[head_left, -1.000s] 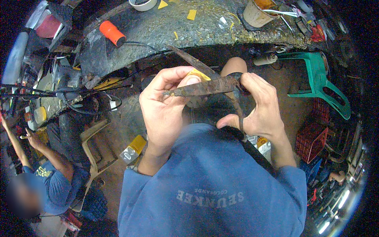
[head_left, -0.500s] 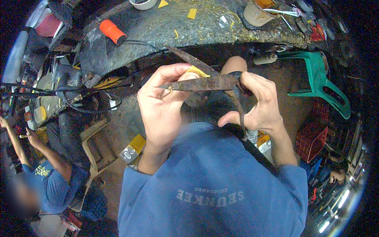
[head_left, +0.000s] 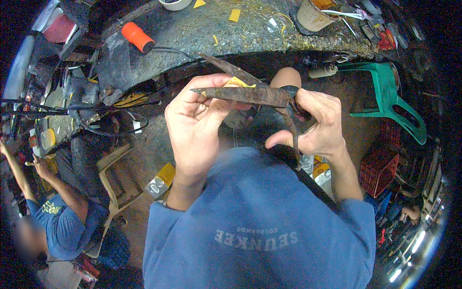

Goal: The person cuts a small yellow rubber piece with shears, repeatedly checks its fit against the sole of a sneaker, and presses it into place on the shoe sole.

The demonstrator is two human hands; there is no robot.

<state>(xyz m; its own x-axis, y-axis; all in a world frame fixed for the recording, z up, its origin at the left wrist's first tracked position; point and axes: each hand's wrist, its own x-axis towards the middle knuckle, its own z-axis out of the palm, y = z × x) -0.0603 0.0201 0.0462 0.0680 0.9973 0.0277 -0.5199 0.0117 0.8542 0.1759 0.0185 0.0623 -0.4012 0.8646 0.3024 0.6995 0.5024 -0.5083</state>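
Note:
Large rusty scissors (head_left: 260, 96) are in my right hand (head_left: 323, 124), its fingers and thumb in the handle loops at the right. Their two blades stand apart and point left. My left hand (head_left: 191, 126) pinches a small yellow piece (head_left: 238, 83) of sheet material between thumb and fingers. The piece shows just above the lower blade, in the gap between the blades. That blade passes in front of my left fingertips and hides part of them and of the piece. Whether an edge touches the piece, I cannot tell.
A worn workbench (head_left: 187, 38) ahead carries an orange cylinder (head_left: 137, 37) with a cord, yellow scraps (head_left: 234, 15), a tape roll (head_left: 175, 4) and a stained bucket (head_left: 314, 15). Right are a green plastic chair (head_left: 385, 96) and red crate (head_left: 380, 171). A co-worker (head_left: 67, 221) sits at left.
The lower blade's tip has swung upward, narrowing the gap between the blades. My left hand has shifted slightly left and still pinches the yellow piece. My right hand stays on the handles.

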